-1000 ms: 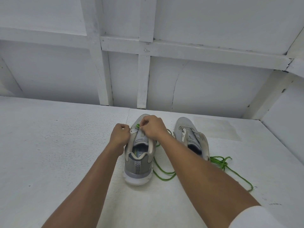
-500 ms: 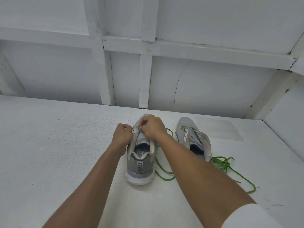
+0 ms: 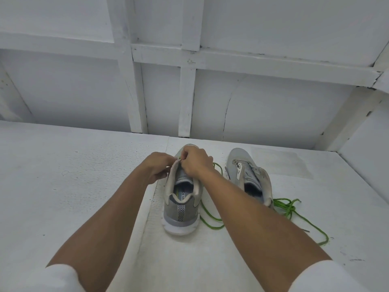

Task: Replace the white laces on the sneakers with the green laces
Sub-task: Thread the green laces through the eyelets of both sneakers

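Observation:
Two grey sneakers stand on the white surface, heels toward me. The left sneaker (image 3: 181,209) is in front of me. My left hand (image 3: 157,168) pinches its left eyelet flap. My right hand (image 3: 196,163) is closed on a green lace end at that same flap, over the tongue. This green lace (image 3: 210,220) trails out to the right of the shoe and loops on the surface. The right sneaker (image 3: 248,175) stands apart with no lace in it. A second green lace (image 3: 288,207) lies bunched beside its heel. No white lace is in view.
A white framed wall (image 3: 187,102) rises behind the shoes, and a side wall (image 3: 366,165) closes in at the right. The white surface (image 3: 63,186) stretches to the left of the shoes.
Both hands have stayed at the left sneaker's eyelets, shifting slightly toward the toe. The view has tilted a little, bringing my sleeves into the frame.

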